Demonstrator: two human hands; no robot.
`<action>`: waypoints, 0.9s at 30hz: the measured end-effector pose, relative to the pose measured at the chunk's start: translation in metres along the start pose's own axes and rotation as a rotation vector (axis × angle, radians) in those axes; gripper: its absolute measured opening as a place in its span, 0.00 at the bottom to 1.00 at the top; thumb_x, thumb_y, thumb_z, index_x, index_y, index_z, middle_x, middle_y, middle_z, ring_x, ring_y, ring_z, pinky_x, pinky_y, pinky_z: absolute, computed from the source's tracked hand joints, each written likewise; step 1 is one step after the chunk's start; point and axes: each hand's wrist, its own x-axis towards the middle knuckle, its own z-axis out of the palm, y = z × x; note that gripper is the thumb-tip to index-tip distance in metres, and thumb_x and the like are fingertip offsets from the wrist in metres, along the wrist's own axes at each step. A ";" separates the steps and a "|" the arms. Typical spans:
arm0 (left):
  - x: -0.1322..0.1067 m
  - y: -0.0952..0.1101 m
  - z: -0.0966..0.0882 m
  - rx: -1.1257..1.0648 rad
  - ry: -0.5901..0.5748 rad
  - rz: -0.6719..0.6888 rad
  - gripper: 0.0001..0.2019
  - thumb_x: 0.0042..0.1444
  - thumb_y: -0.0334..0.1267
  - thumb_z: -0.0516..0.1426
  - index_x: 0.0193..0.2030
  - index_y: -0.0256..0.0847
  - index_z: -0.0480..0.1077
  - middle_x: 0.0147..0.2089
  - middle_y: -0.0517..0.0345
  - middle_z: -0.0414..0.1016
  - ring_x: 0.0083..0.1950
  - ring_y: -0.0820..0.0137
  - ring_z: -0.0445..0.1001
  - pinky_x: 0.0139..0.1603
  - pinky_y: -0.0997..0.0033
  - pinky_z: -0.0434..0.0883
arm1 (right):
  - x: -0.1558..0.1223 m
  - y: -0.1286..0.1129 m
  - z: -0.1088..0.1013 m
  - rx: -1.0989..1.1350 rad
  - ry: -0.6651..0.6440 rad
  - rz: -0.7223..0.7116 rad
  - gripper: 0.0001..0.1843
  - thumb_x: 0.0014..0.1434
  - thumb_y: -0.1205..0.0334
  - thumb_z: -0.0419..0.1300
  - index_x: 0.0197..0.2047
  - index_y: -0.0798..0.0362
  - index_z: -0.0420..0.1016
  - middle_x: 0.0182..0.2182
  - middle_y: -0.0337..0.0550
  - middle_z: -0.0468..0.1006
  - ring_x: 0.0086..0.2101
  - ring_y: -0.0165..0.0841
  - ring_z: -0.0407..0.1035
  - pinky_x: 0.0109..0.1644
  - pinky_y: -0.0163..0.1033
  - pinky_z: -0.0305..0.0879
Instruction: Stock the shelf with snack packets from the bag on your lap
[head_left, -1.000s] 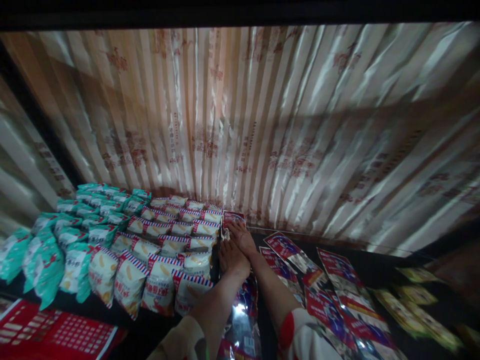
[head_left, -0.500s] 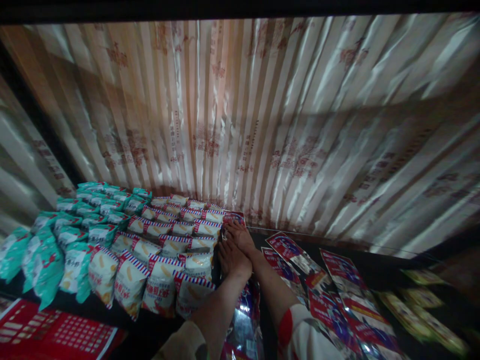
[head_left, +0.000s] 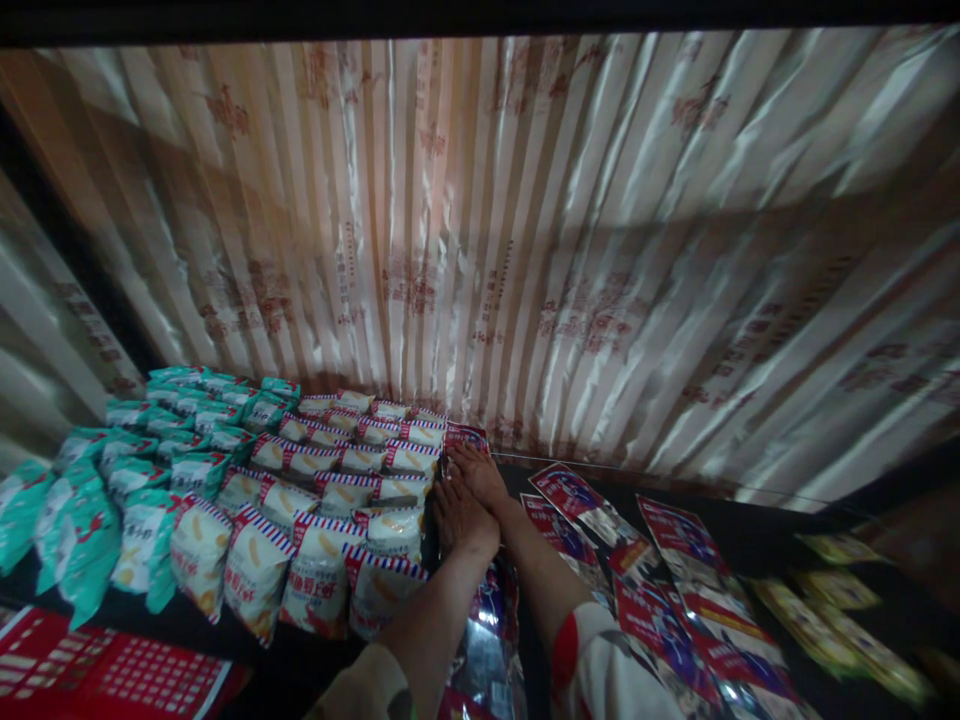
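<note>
head: 1 view | from above, behind hands [head_left: 466, 518] | faces forward-down | shelf [head_left: 750, 530] near | sheeting [head_left: 480, 200] beyond

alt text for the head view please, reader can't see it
A person's bare left hand and right hand lie close together over shiny red-and-purple plastic packets on a black shelf. To their left: rows of puffy white bags with striped tops, then teal bags.

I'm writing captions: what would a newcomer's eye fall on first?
Probably the shiny pleated sheet filling the background, then the teal packets massed at left. At lower centre, the left hand and right hand are close together over a red packet, beside rows of pale bags.
</note>
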 end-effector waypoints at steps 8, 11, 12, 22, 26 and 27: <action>-0.002 0.001 0.000 0.014 0.048 0.010 0.26 0.59 0.29 0.41 0.66 0.30 0.52 0.68 0.41 0.51 0.70 0.57 0.46 0.68 0.55 0.50 | -0.001 0.000 -0.003 0.010 0.059 -0.027 0.23 0.64 0.57 0.47 0.62 0.47 0.62 0.63 0.45 0.59 0.64 0.38 0.47 0.65 0.51 0.45; -0.008 0.003 -0.004 0.010 0.029 0.016 0.26 0.59 0.29 0.41 0.65 0.26 0.52 0.68 0.40 0.51 0.70 0.55 0.46 0.68 0.56 0.51 | -0.004 0.000 -0.006 0.034 0.129 -0.022 0.22 0.64 0.58 0.47 0.60 0.49 0.64 0.63 0.44 0.60 0.64 0.37 0.48 0.64 0.49 0.49; -0.011 0.005 -0.006 0.008 0.025 0.019 0.26 0.59 0.29 0.42 0.65 0.25 0.52 0.68 0.40 0.51 0.70 0.55 0.46 0.68 0.56 0.51 | -0.006 0.000 -0.007 0.041 0.152 -0.015 0.22 0.64 0.59 0.47 0.59 0.50 0.65 0.62 0.45 0.62 0.64 0.36 0.49 0.64 0.47 0.50; -0.054 0.008 -0.013 -0.040 0.062 0.123 0.22 0.58 0.27 0.42 0.57 0.30 0.64 0.60 0.42 0.66 0.66 0.57 0.56 0.67 0.59 0.51 | -0.058 0.001 -0.025 0.049 0.268 0.018 0.17 0.62 0.67 0.48 0.49 0.56 0.75 0.53 0.50 0.73 0.56 0.33 0.63 0.61 0.37 0.57; -0.072 0.002 -0.011 -0.052 0.056 0.145 0.20 0.59 0.29 0.42 0.54 0.34 0.67 0.60 0.45 0.66 0.67 0.59 0.54 0.67 0.60 0.52 | -0.086 -0.006 -0.030 0.070 0.276 0.061 0.17 0.63 0.66 0.47 0.47 0.54 0.76 0.51 0.49 0.75 0.54 0.33 0.66 0.58 0.35 0.59; -0.077 0.000 -0.010 -0.056 0.052 0.155 0.21 0.59 0.29 0.42 0.54 0.33 0.67 0.61 0.45 0.65 0.68 0.59 0.53 0.67 0.60 0.51 | -0.093 -0.008 -0.031 0.078 0.275 0.070 0.17 0.63 0.66 0.47 0.47 0.53 0.75 0.51 0.48 0.75 0.54 0.33 0.66 0.58 0.35 0.59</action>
